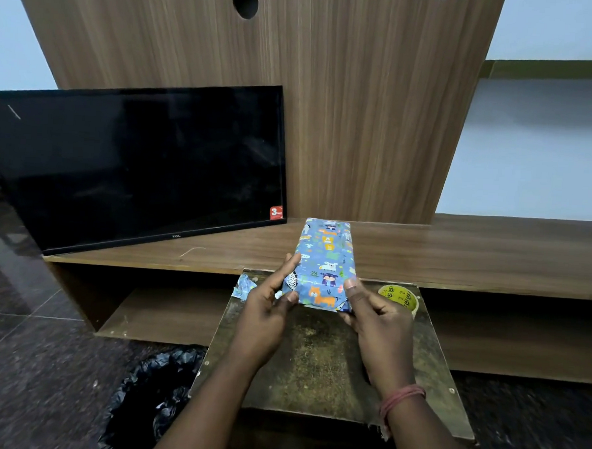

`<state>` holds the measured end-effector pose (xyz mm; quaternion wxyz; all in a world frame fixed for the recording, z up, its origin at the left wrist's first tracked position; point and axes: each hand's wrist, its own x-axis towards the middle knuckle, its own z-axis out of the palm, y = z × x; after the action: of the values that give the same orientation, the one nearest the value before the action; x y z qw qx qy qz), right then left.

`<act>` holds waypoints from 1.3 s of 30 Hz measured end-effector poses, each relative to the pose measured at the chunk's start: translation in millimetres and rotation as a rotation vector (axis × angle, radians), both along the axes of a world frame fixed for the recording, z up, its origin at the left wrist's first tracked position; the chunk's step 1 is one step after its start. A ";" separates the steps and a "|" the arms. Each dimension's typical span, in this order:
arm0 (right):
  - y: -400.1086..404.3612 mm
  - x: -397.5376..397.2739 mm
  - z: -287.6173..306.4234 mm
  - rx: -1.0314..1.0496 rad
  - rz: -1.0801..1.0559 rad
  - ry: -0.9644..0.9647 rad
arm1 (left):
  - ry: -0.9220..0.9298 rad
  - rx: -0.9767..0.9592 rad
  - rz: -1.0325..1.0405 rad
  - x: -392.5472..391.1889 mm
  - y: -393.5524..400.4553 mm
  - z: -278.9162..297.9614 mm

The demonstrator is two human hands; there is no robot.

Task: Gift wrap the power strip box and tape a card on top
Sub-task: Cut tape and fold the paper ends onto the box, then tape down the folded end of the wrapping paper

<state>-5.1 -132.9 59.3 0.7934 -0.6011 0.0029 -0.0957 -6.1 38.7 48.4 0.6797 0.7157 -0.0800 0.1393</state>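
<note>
The wrapped box (pixel 323 263) is held at its near end by the left hand (pixel 269 312) and right hand (pixel 375 317), fingers curled round it, above the worn surface (pixel 314 366). A tape roll (pixel 400 297) and paper scrap (pixel 245 287) lie close by. A television (pixel 136 168) is propped on the shelf (pixel 457 253); a bin (pixel 155 399) lined with a black bag stands below.

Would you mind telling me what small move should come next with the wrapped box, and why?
Probably set the wrapped box down on the board and reach for the tape roll. Both hands, left and right, grip its near end, where the paper folds look loose, and no card is on top.
</note>
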 end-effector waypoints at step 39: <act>-3.1 17.9 -10.9 -0.506 -0.070 -0.099 | 0.101 -0.020 0.060 4.0 -21.1 0.8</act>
<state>12.8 -136.0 48.4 0.6132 -0.7746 -0.0392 -0.1500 -2.1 17.6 49.3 0.6855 0.7171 -0.0227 0.1238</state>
